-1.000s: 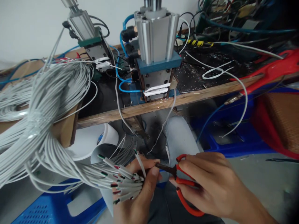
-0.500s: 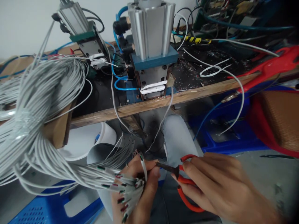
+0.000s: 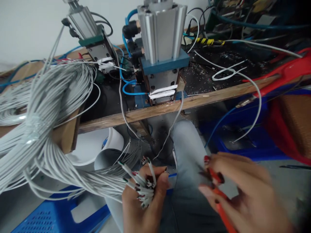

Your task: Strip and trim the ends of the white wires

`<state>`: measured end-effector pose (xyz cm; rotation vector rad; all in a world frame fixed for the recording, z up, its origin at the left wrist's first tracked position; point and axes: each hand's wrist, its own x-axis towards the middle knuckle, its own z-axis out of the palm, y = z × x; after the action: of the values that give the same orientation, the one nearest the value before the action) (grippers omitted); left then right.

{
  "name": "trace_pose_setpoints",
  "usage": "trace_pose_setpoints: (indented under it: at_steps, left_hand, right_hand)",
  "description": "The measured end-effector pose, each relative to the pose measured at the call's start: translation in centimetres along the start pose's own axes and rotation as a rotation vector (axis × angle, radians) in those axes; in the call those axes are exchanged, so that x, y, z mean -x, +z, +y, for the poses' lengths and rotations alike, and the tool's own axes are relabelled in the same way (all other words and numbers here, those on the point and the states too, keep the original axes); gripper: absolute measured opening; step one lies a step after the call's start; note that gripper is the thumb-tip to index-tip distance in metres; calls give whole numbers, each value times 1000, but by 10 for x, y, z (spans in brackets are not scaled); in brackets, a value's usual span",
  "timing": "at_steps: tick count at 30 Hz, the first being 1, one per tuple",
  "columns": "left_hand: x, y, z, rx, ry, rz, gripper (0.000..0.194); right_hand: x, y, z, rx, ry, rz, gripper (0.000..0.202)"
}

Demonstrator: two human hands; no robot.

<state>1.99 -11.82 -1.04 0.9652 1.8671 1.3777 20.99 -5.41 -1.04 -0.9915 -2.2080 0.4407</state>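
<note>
My left hand (image 3: 145, 197) is closed around a bunch of thin white cables (image 3: 143, 186), whose stripped ends show short dark, green and red wire tips. Between its thumb and index finger a small dark tip pokes out. To the right, apart from the bunch, my right hand (image 3: 243, 191) grips a pair of scissors (image 3: 217, 178) with orange-red looped handles; the dark blades point left and are blurred. From my left hand the cables run left into a thick tied bundle (image 3: 46, 106) on the bench.
Two pneumatic presses (image 3: 165, 38) (image 3: 88, 35) stand on the bench (image 3: 150, 113), with blue air hoses. A red air gun (image 3: 286, 69) hangs at the right by a red basket (image 3: 279, 119). Below are a white bucket (image 3: 114, 139) and blue plastic stools (image 3: 46, 213).
My right hand has drawn the scissors away from my left fingertips, to the right, with the handles turned. The cable ends in my left hand sit closer together. The view has shifted slightly.
</note>
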Motion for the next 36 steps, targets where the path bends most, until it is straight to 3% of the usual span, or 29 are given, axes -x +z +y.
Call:
trace_pose_setpoints:
  at_steps: [6, 19, 26, 36]
  left_hand:
    - [-1, -2, 8, 83, -39, 26, 4]
    - [-2, -3, 3, 156, -44, 3, 4]
    - [-1, -2, 2, 144, 23, -23, 19]
    - [-1, 2, 0, 166, 9, 40, 15]
  right_hand:
    - [4, 25, -14, -31, -14, -114, 23]
    - [7, 31, -13, -21, -3, -99, 26]
    - [8, 32, -11, -15, -6, -99, 26]
    - [11, 31, -11, -9, -12, -69, 26]
